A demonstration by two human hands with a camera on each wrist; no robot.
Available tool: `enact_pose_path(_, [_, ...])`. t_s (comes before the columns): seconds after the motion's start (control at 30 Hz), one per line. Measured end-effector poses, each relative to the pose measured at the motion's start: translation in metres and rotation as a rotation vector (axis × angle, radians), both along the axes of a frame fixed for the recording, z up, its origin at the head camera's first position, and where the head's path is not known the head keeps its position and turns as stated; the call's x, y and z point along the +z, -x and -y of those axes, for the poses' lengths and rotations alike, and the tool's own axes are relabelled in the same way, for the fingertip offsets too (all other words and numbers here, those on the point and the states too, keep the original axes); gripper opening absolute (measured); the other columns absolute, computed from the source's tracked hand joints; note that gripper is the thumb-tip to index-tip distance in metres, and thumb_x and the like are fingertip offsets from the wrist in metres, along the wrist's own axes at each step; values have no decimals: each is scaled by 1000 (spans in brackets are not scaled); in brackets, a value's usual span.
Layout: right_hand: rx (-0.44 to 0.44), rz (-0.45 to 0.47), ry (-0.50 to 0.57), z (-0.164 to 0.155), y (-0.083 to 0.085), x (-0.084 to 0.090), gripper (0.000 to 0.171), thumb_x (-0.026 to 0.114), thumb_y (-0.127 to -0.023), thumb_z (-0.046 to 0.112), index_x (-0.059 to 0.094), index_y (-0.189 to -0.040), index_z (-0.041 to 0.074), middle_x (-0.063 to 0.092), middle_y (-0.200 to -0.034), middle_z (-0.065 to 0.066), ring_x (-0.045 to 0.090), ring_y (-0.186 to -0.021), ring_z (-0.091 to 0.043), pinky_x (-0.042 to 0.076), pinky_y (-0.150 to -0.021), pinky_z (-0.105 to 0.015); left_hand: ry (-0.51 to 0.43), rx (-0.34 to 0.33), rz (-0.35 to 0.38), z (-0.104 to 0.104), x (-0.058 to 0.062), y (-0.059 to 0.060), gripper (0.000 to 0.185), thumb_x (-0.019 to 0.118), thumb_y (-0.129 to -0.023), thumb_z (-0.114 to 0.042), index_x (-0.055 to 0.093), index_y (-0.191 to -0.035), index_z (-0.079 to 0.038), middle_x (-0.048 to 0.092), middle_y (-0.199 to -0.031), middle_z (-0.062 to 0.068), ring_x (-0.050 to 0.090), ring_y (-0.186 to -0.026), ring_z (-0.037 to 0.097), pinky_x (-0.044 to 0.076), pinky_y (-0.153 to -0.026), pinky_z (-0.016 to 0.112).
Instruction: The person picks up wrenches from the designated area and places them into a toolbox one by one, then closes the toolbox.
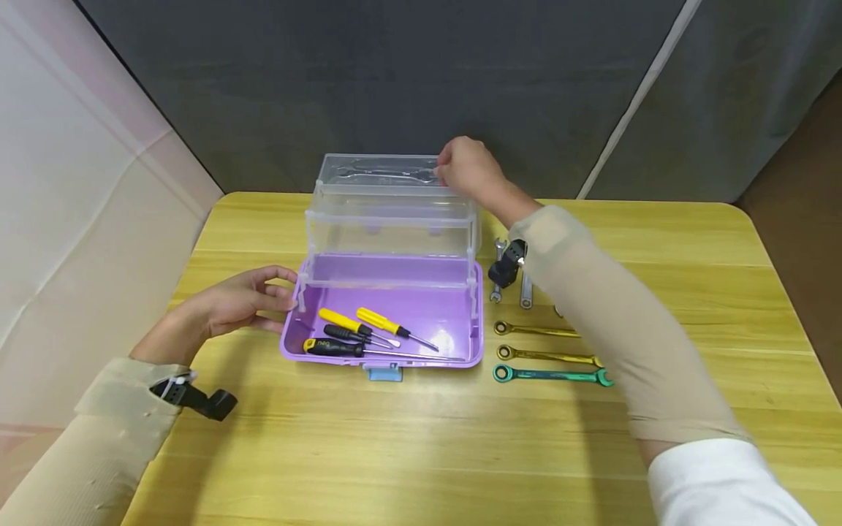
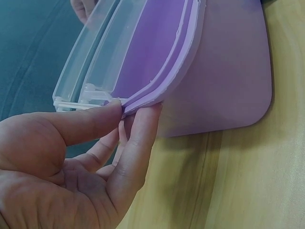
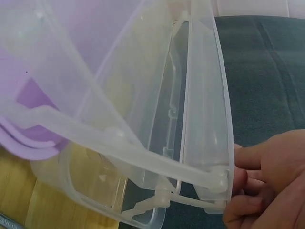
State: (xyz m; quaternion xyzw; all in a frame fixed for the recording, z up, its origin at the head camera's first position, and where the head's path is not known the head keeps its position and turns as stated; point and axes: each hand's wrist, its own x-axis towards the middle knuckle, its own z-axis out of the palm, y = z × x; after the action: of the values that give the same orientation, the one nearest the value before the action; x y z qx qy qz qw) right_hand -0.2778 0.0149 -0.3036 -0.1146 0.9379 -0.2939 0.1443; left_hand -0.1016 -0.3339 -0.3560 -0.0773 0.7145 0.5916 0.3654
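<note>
The right hand (image 1: 468,169), above the centre of the head view, has its fingers (image 3: 248,191) curled around the right end of the clear plastic top tray (image 1: 378,174), gripping its rim. A silver wrench (image 1: 384,174) lies inside that tray.

The left hand (image 1: 233,303), at centre left, pinches the left rim of the purple plastic toolbox (image 1: 384,314) between thumb (image 2: 81,125) and fingertips (the wrist view shows this plainly). The box stands open at the middle of the yellow wooden table (image 1: 421,438), its clear trays fanned up and back.

Three screwdrivers (image 1: 368,334) with yellow and black handles lie in the purple base. Right of the box, several wrenches (image 1: 549,354) lie on the table in a row, gold and green ones nearest, silver ones partly hidden behind the right forearm.
</note>
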Motion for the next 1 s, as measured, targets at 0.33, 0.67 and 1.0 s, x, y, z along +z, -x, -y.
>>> enact_pose_path(0.33, [144,-60,107,-19,-10,6,32,57,-104,21,61,-129,2,62,-111,-12,57,-94,-23,47,-80,-33,18,-8,0,3,-1,-1,30,56,-103,-2,41,-129,-3,65,-105,6,69,-97,22,61,-86,38])
enact_pose_path(0.67, [251,-140,72,-44,-30,8,44,59,-103,22,51,-140,-2,59,-118,-16,54,-105,-28,47,-91,-40,-24,-50,-20,9,-1,-2,27,57,-103,-4,44,-126,-5,65,-107,6,70,-98,21,61,-86,39])
enact_pose_path(1.0, [324,-291,-44,-65,-74,-1,66,64,-101,34,39,-151,-1,41,-151,-22,37,-141,-37,32,-117,-55,20,-9,-7,6,0,-3,30,55,-104,-2,40,-130,-3,64,-106,5,69,-97,20,61,-86,38])
